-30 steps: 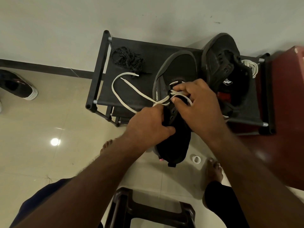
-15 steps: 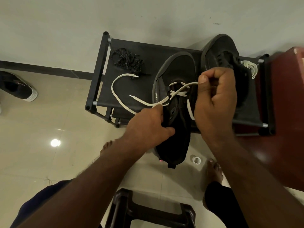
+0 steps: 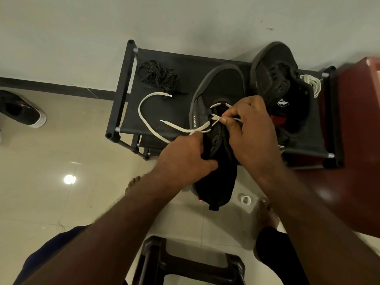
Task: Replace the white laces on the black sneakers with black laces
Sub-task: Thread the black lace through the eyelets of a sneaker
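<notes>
Our left grip (image 3: 185, 159) clamps the black sneaker (image 3: 224, 85) by its collar. Just beyond it, our right grip (image 3: 250, 130) pinches the white lace (image 3: 176, 125) at the eyelets. Black laces (image 3: 157, 75) lie bundled on the rack (image 3: 191, 64), up and left of both grips.

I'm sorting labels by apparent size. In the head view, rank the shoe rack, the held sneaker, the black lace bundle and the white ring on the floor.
1. shoe rack
2. held sneaker, partly covered
3. black lace bundle
4. white ring
</notes>
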The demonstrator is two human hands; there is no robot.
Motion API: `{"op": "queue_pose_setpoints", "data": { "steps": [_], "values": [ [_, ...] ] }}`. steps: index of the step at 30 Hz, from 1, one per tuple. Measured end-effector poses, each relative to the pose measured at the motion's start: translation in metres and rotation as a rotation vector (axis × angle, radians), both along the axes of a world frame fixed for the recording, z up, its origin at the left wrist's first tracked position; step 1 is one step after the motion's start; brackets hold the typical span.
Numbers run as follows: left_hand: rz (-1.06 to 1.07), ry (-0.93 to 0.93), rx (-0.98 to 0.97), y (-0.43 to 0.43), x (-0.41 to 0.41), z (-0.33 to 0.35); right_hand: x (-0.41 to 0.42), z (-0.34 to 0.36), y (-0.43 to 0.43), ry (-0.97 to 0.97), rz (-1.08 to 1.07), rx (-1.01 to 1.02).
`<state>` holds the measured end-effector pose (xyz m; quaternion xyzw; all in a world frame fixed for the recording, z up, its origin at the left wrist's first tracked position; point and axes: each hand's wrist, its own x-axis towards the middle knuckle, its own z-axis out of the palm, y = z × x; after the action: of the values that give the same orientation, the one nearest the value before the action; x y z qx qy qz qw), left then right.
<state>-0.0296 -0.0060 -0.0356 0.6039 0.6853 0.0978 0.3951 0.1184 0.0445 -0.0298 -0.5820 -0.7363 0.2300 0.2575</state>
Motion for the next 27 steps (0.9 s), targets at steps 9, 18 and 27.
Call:
{"op": "queue_pose_setpoints", "data": {
  "steps": [9,18,27],
  "values": [
    [0.014,-0.039,0.016,0.0,-0.002,0.001,-0.003,0.007,-0.001,0.443,-0.203,0.093],
    [0.006,-0.003,0.046,0.001,-0.001,-0.001,0.0,0.0,-0.002,0.09,0.038,-0.042],
    [-0.004,0.015,0.05,0.002,0.0,-0.003,-0.003,0.0,-0.003,0.018,-0.037,-0.017]
  ]
}}
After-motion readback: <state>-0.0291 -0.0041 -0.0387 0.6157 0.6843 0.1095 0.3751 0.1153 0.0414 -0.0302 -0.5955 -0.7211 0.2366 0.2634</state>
